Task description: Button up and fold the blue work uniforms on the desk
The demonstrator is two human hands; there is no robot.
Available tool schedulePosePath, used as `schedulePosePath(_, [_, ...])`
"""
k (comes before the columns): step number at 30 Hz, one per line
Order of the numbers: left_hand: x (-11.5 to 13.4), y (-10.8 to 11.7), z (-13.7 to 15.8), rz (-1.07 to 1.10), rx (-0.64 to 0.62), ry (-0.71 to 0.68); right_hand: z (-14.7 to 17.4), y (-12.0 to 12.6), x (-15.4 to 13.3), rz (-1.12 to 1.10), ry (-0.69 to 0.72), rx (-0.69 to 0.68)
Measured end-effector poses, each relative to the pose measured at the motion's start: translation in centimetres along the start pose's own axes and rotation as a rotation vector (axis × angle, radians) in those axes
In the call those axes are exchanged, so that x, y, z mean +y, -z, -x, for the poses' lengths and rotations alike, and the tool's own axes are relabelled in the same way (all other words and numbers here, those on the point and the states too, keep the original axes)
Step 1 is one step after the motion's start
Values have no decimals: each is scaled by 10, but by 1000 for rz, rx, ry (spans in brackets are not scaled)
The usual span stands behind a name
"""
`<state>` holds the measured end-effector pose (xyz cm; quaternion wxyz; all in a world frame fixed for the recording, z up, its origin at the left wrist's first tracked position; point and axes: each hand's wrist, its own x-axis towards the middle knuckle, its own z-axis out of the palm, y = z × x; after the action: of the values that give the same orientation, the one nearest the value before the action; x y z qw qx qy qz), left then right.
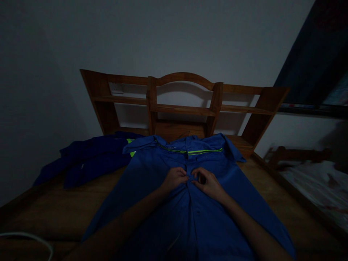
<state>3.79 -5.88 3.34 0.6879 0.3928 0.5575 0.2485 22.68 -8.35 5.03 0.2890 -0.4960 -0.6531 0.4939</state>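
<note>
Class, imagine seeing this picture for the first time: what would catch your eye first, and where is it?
Likely the blue garment spread across the centre, with its bright yellow-green stripe near the top. Next come the left hand and right hand, close together at the garment's centre line. Behind it, a brown wooden shelf unit with an arched top stands before the wall.

Wooden shelf unit (182,110) before a pale wall (174,36), white cable (27,234) lower left

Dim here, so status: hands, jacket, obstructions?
Left hand and right hand at jacket front. Jacket spread over wooden boards. Darker blue clothing aside, nothing blocking.
</note>
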Motion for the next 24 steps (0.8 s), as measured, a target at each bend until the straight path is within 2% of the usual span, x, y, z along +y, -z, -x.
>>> schedulePosePath(9, [7, -1, 1, -44, 5, 58, 0, 1, 1, 5, 5, -14])
schedulePosePath(14, [7, 0, 2, -68, -5, 14, 0, 1, 2, 4, 8, -26])
schedulePosePath(24, [7, -1, 2, -47, -40, 28, 1, 0, 3, 33, 16, -16])
